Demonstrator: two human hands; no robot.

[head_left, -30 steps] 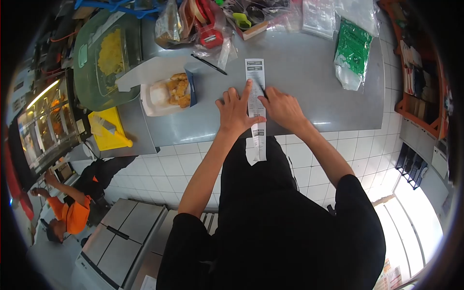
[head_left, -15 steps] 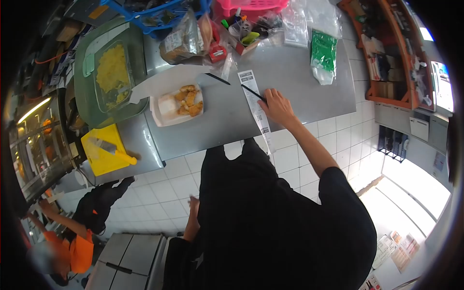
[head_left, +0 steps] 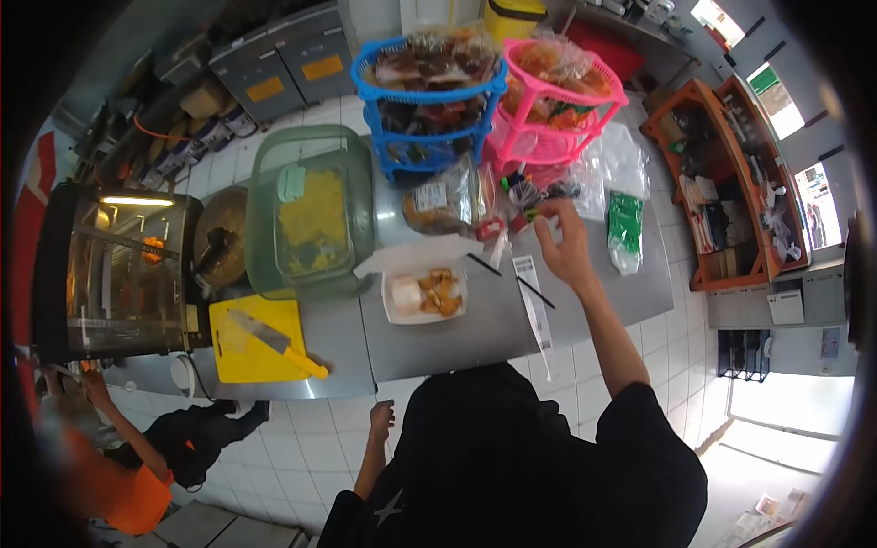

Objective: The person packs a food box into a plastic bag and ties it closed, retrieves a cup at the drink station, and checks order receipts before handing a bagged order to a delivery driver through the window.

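Over a small holder with pens and a green item (head_left: 533, 214), my right hand (head_left: 565, 245) has its fingers bent together; what they grip, if anything, is hidden. A thin black pen-like stick (head_left: 536, 292) lies across a long printed receipt (head_left: 528, 274) below that hand. Another thin black stick (head_left: 484, 265) rests beside an open white takeaway box (head_left: 402, 315) with browned food pieces (head_left: 440, 292) and a white item. Low beside my body, past the table's front edge, hangs my left hand (head_left: 382, 417), its fingers loosely curled around nothing.
Blue (head_left: 429, 89) and pink (head_left: 562, 91) tiered baskets hold bagged goods behind. A bagged loaf-like item (head_left: 437, 205) and green packet (head_left: 624, 228) lie nearby. Left are a green tub (head_left: 356, 219), a knife (head_left: 274, 338) on a yellow board (head_left: 228, 361), and a person in orange (head_left: 146, 493).
My right hand has let go of the black stick, leaving it on the receipt, and moved forward to the pen holder. My view has tilted up, and my left hand has shifted slightly.
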